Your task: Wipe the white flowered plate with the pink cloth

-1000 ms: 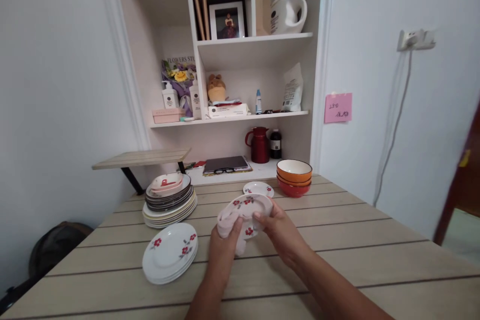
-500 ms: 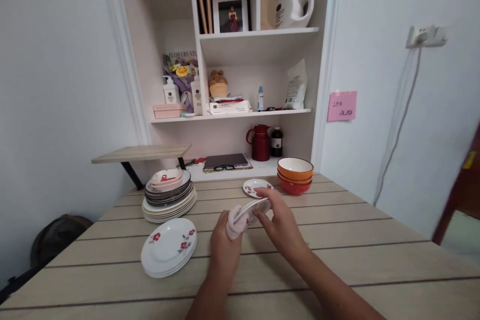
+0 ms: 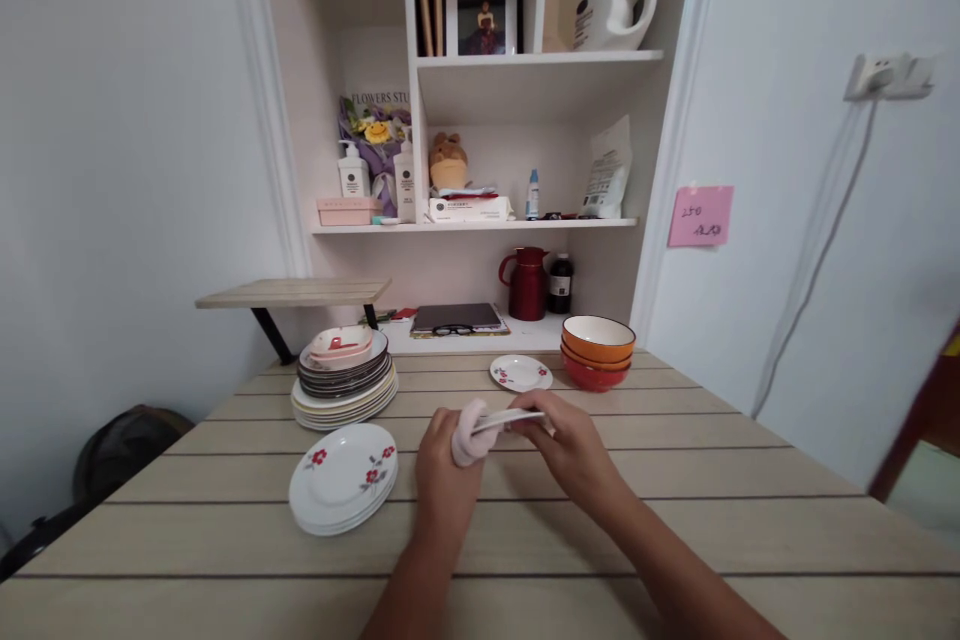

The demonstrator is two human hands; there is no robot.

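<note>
Above desk (image 3: 750, 530), just tipped plate (image 3: 511, 418) edge-on.
Holding it in right fingers (image 3: 553, 406), cloth (image 3: 468, 446) in left fingers (image 3: 441, 419), likely exposing rim (image 3: 531, 416).

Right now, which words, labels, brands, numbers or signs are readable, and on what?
"FLOWERS STU", cut off: pale panel behind the bouquet.
"250": pink note; rest unclear.
Too small or blurred: pump bottles, white box, pink box, white bag, white jug, dark bottle, blue-capped bottle.

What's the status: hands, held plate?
Left hand: cloth around plate edge. Right hand: gripping opposite edge. Plate nearly edge-on to camera, above table. Nothing visibly blocking.
</note>
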